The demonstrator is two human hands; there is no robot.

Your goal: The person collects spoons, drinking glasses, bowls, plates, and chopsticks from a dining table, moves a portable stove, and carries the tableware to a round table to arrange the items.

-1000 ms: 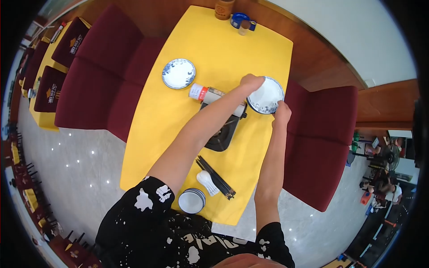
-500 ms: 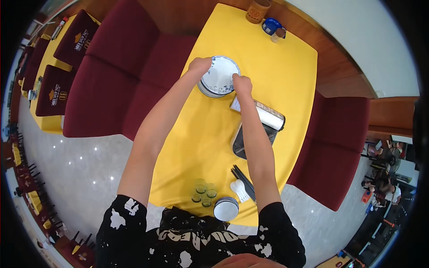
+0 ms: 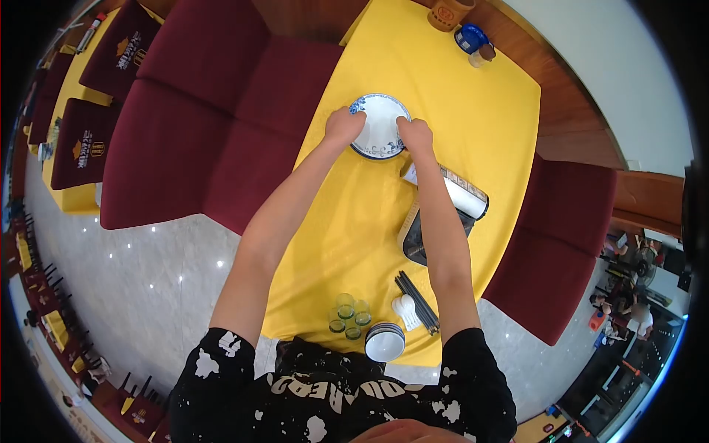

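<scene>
Both hands grip a blue-and-white plate (image 3: 381,131) over the far part of the yellow table (image 3: 450,100), near its left edge. The left hand (image 3: 346,127) is closed on the plate's left rim, and the right hand (image 3: 416,137) is closed on its right rim—whether another plate lies directly beneath, I cannot tell. The plate's white face is turned up, with blue patterning around the border. Nearer the person, a black stove (image 3: 415,238) with a long white section (image 3: 464,199) along its far side is partly hidden by the right forearm. At the near end, a stack of bowls (image 3: 385,343) sits between a cluster of greenish glasses (image 3: 349,316) and a bundle of dark chopsticks (image 3: 419,304), with white spoons (image 3: 405,312) just beside the chopsticks. A brown container (image 3: 449,13), a blue item (image 3: 470,38) and a small jar (image 3: 481,56) are grouped at the far end.
</scene>
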